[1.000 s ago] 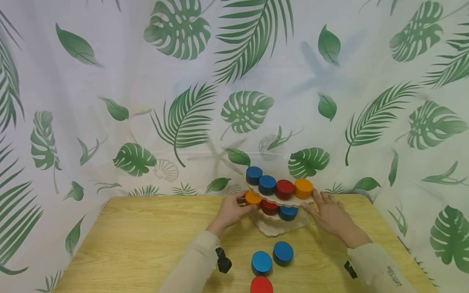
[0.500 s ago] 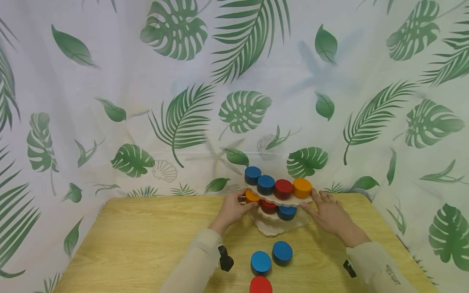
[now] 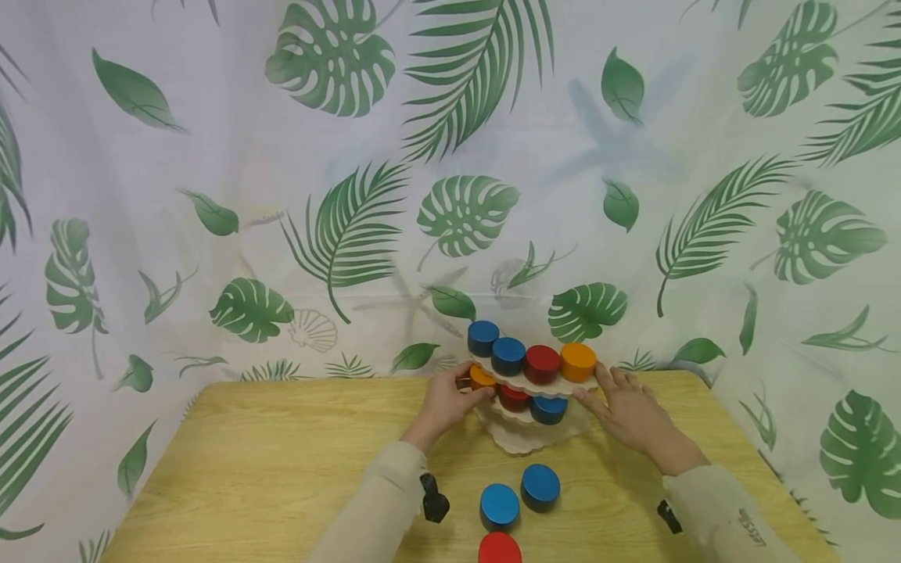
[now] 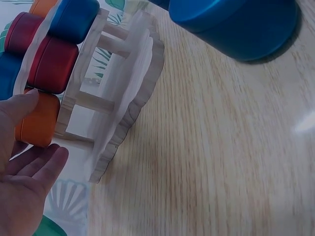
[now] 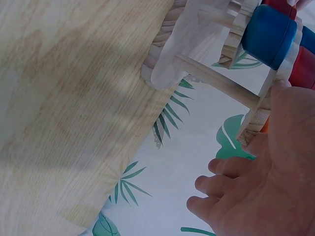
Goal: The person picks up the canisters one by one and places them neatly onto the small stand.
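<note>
Smooth, metallic-sheened tins point(image 3: 542, 364), matt wooden stand point(image 3: 521, 438), wood-grained tabletop point(image 3: 281, 461), cloth-like backdrop point(image 3: 450, 289)

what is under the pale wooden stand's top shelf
An orange round tin pinched by the left hand, a red round tin and a blue round tin on the lower shelf above the scalloped base. Anything behind them is hidden.

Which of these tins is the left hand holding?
The orange tin at the left end of the middle shelf, pinched in the left hand; the other orange tin stands at the right end of the top shelf.
</note>
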Motion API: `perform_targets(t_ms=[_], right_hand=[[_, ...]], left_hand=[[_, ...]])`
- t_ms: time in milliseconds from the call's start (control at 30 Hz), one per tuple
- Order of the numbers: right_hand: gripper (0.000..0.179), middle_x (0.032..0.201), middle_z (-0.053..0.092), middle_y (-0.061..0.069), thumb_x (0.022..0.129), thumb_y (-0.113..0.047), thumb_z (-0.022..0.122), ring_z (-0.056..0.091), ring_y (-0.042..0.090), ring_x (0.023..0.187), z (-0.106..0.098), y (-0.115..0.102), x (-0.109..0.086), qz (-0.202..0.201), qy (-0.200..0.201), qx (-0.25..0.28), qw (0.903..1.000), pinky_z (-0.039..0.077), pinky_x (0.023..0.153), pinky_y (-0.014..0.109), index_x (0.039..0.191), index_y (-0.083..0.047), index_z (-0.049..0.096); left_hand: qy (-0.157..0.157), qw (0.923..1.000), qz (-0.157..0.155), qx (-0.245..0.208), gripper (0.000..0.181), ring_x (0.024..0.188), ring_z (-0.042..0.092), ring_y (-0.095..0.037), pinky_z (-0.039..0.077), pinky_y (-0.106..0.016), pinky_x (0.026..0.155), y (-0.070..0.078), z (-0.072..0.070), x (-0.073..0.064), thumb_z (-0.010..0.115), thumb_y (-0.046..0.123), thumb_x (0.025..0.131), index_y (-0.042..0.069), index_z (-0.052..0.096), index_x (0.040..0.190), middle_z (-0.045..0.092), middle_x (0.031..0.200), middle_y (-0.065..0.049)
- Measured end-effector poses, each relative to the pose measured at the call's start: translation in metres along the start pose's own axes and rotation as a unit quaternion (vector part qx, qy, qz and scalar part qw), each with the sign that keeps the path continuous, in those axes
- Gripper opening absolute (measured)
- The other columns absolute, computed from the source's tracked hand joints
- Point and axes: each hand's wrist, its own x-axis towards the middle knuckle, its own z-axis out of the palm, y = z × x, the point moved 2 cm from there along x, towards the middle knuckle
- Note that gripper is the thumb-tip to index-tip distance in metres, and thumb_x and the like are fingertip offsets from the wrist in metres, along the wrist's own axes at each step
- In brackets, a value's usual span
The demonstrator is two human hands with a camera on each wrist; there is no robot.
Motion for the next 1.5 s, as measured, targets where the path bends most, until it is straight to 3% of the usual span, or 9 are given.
perform_targets(t_ms=[700, 900, 1167, 1300, 1500], right_hand=[[0.082, 0.154, 0.04, 0.045, 0.111, -0.055, 0.043, 0.036, 0.067, 0.142, -0.002, -0.002, 0.0, 0.0, 0.0, -0.009, 1.0, 0.031, 0.111, 0.081, 0.157, 0.012, 0.033], [0.082, 0.153, 0.041, 0.045, 0.111, -0.055, 0.043, 0.037, 0.066, 0.142, -0.002, -0.002, -0.001, -0.001, 0.003, -0.009, 1.0, 0.031, 0.111, 0.081, 0.157, 0.012, 0.034], [0.082, 0.153, 0.041, 0.045, 0.111, -0.055, 0.041, 0.037, 0.067, 0.142, 0.002, 0.0, 0.001, 0.0, 0.003, -0.008, 1.0, 0.032, 0.112, 0.081, 0.157, 0.012, 0.033], [0.082, 0.154, 0.04, 0.045, 0.111, -0.055, 0.041, 0.036, 0.067, 0.142, 0.003, 0.0, 0.001, -0.001, 0.002, -0.003, 1.0, 0.03, 0.113, 0.081, 0.158, 0.012, 0.033], [0.082, 0.153, 0.039, 0.046, 0.111, -0.055, 0.041, 0.035, 0.067, 0.142, 0.001, 0.0, 0.001, -0.007, 0.004, -0.004, 1.0, 0.031, 0.111, 0.082, 0.157, 0.012, 0.033]], left_hand=[[-0.002, 0.9995, -0.004, -0.031, 0.059, 0.128, 0.066, -0.044, 0.06, -0.043, 0.101, -0.004, -0.001, -0.003, 0.08, 0.012, 0.094, -0.001, 0.059, 0.147, 0.065, 0.143, -0.022], [0.004, 0.9992, -0.028, -0.026, 0.066, 0.13, 0.064, -0.046, 0.056, -0.049, 0.107, -0.009, -0.008, -0.009, 0.079, 0.018, 0.095, -0.006, 0.052, 0.15, 0.062, 0.145, -0.028], [0.026, 0.9992, -0.027, -0.016, 0.054, 0.124, 0.067, -0.045, 0.057, -0.052, 0.105, -0.014, -0.023, -0.026, 0.079, 0.02, 0.095, -0.004, 0.063, 0.141, 0.065, 0.137, -0.031], [0.006, 0.9998, -0.019, -0.008, 0.051, 0.122, 0.068, -0.043, 0.058, -0.05, 0.103, -0.018, -0.027, -0.04, 0.078, 0.02, 0.095, -0.003, 0.065, 0.138, 0.067, 0.136, -0.029], [-0.056, 0.9983, -0.013, -0.007, 0.053, 0.123, 0.069, -0.036, 0.06, -0.041, 0.101, -0.015, -0.029, -0.062, 0.078, 0.023, 0.095, -0.003, 0.064, 0.14, 0.067, 0.137, -0.025]])
